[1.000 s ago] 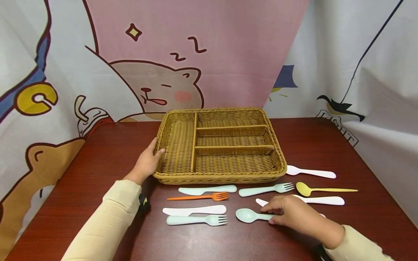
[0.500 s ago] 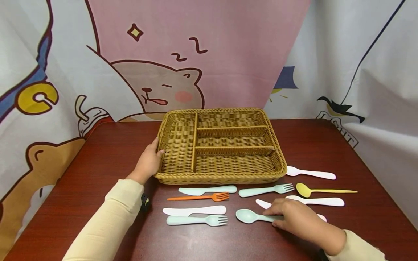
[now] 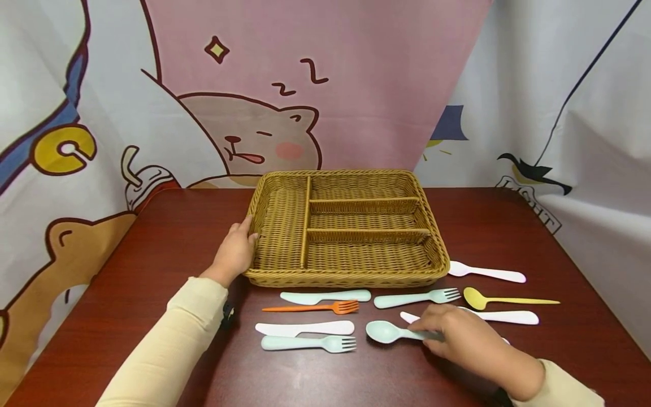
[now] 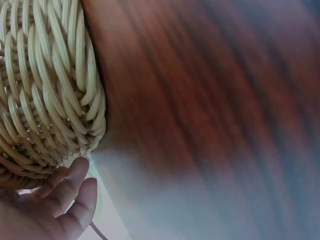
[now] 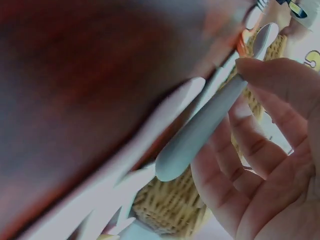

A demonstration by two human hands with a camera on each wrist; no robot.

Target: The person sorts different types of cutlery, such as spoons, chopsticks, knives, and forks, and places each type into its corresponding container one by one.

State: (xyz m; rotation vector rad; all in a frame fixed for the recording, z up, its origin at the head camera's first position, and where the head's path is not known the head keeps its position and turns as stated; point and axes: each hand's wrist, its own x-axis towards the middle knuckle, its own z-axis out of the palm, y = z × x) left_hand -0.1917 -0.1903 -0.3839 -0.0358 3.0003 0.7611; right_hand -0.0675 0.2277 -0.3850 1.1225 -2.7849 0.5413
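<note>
My right hand (image 3: 460, 339) pinches a pale green spoon (image 3: 382, 332) by its handle, bowl pointing left, low over the table. In the right wrist view, thumb and fingertips close on the spoon's handle (image 5: 205, 130), and its thick end sticks out free. My left hand (image 3: 236, 254) holds the left side of a brown wicker cutlery basket (image 3: 346, 278), thumb over the rim and fingers outside. The left wrist view shows those fingers (image 4: 75, 192) against the woven wall (image 4: 47, 85). Just beyond the spoon, a white knife (image 3: 408, 317) is partly covered by my right hand.
Before the basket lie a pale green knife (image 3: 325, 296), orange fork (image 3: 310, 307), white knife (image 3: 305, 328) and two pale green forks (image 3: 309, 343). To the right are a yellow spoon (image 3: 508, 299) and white utensils (image 3: 511, 317). A printed curtain (image 3: 376, 85) hangs behind.
My right hand has taken up the spoon by its handle and raised it slightly. My left hand stays at the basket's left side. The head view has shifted a little.
</note>
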